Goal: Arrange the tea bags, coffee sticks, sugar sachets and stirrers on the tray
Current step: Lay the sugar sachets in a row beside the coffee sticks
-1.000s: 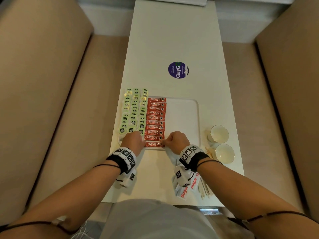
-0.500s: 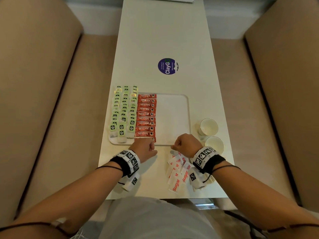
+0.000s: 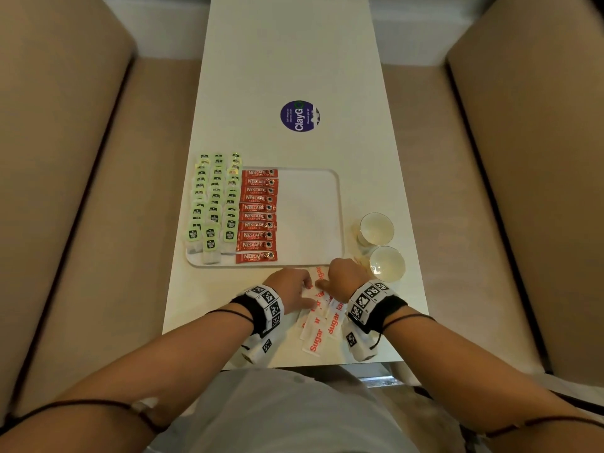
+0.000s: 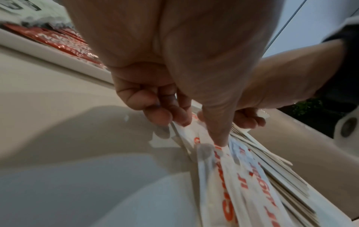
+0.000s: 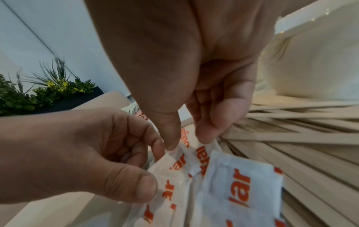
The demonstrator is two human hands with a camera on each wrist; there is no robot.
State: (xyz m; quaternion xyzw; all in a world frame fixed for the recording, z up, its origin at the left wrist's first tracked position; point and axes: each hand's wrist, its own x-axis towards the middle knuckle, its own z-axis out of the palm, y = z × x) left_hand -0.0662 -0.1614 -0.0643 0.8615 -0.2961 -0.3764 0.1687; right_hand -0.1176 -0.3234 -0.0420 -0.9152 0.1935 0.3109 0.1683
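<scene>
Leaving the tray [image 3: 338, 204], both hands now pinch sugar sachets [image 3: 318, 325].

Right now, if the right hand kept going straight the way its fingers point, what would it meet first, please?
Probably the sugar sachets: the right hand points down at the pile, its fingertips apparently already at a sachet's edge; contact depth is unclear.

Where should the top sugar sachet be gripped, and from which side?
Probably at its far short end, from above. The sugar sachets lie flat and overlapped on the table, fanned toward the tray; there the left hand and right hand already pinch thin edges.
</scene>
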